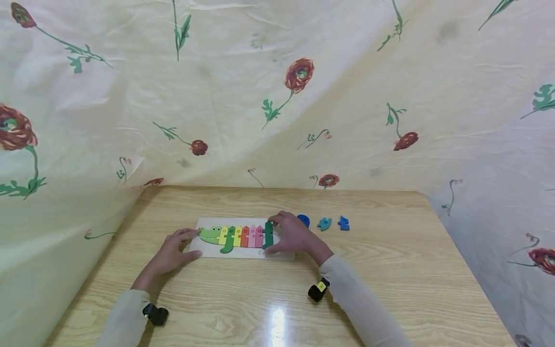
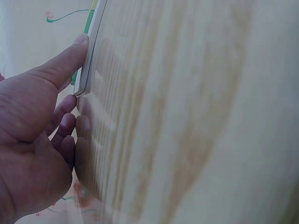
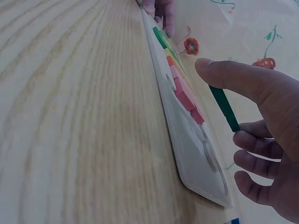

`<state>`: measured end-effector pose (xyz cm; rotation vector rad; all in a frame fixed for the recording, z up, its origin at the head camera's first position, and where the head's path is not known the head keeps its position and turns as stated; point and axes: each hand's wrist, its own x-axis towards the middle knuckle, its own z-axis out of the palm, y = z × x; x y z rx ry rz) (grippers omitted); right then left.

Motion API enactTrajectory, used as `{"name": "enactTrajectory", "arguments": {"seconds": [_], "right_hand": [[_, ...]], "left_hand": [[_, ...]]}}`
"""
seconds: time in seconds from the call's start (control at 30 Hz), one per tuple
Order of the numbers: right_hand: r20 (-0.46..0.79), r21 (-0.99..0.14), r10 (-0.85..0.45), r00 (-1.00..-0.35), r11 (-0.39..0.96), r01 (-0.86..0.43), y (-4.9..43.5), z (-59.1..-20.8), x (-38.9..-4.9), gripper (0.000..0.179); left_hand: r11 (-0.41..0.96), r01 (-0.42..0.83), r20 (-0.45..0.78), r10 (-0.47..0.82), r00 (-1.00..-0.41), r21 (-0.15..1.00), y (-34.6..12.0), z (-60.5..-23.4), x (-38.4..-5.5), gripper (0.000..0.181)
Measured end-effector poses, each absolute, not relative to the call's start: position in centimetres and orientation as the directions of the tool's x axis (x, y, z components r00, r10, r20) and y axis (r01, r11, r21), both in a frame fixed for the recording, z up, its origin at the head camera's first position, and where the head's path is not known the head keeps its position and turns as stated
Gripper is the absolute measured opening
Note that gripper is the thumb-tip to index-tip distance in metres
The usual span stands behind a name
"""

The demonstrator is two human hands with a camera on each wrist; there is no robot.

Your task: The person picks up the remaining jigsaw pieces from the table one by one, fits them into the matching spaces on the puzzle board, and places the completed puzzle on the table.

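Observation:
A white wooden puzzle board (image 1: 243, 253) lies on the table, with a light green crocodile head (image 1: 210, 234) at its left and a row of coloured pieces beside it. My left hand (image 1: 174, 250) grips the board's left end, its thumb (image 2: 80, 42) along the near edge and fingers at the end by the head. Held in my right hand (image 1: 299, 236) is a dark green puzzle piece (image 1: 269, 234), pinched between thumb and finger. In the right wrist view that dark green piece (image 3: 225, 108) stands tilted above the board, beyond the pink pieces (image 3: 184, 95).
Right of the board lie a dark blue piece (image 1: 303, 220), partly behind my right hand, a teal piece (image 1: 324, 223) and a blue piece (image 1: 343, 223). The wooden table (image 1: 243, 299) ends against a flowered cloth (image 1: 243, 120).

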<state>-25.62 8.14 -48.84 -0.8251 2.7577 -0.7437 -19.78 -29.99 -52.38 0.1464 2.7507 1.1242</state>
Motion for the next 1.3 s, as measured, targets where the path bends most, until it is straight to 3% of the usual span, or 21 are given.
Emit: {"name": "enactTrajectory", "arguments": {"seconds": [1.3], "right_hand": [[-0.096,-0.436,-0.524,-0.846,0.787,-0.437,6.9,-50.8,-25.7,0.095]], "left_hand": [[0.713,0.035,-0.11,0.156,-0.982,0.7,-30.1,-52.4,-19.8,0.071]]}}
